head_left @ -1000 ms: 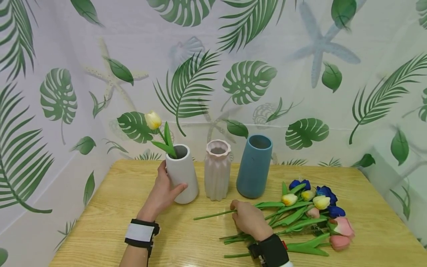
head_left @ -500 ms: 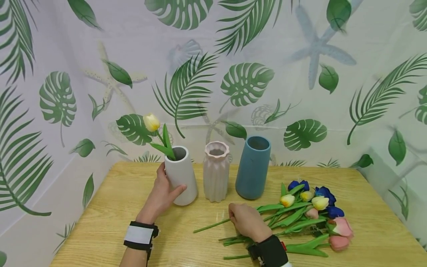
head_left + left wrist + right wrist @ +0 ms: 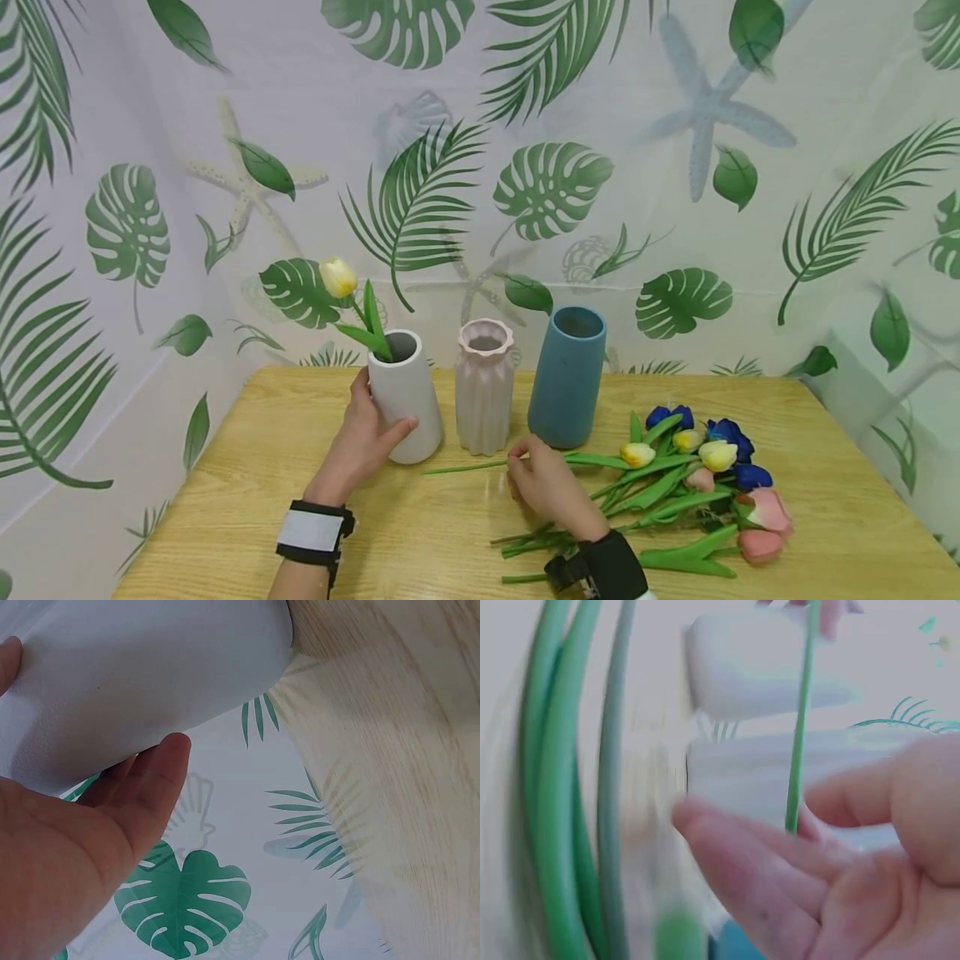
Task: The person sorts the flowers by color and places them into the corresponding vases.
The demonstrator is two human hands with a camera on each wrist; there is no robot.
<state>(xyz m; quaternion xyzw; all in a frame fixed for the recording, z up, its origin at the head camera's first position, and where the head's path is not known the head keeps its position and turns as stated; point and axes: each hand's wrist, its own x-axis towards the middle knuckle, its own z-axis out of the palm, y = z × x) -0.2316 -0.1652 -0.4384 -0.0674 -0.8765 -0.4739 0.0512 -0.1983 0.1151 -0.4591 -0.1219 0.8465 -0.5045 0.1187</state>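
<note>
In the head view my left hand [image 3: 366, 437] grips the white vase [image 3: 411, 408] from its left side, thumb across the front. A pale yellow artificial tulip [image 3: 339, 277] stands in that vase, leaning left over the rim. My right hand [image 3: 553, 487] pinches the green stem [image 3: 465, 467] of another yellow tulip [image 3: 637, 454], which lies sideways with its bloom to the right. The right wrist view shows this stem [image 3: 801, 735] between thumb and fingers. In the left wrist view, fingertips [image 3: 176, 750] touch the side of the white vase [image 3: 150, 682].
A ribbed pale pink vase [image 3: 485, 408] and a blue vase [image 3: 567, 383] stand right of the white one. Several artificial flowers lie on the right of the wooden table [image 3: 247, 467], among them blue blooms [image 3: 731, 437] and a pink rose [image 3: 768, 510]. Patterned cloth hangs behind.
The tulip in my right hand has shifted slightly left; its stem end dipped, then rose again. My left hand still holds the white vase. The view has shifted slightly.
</note>
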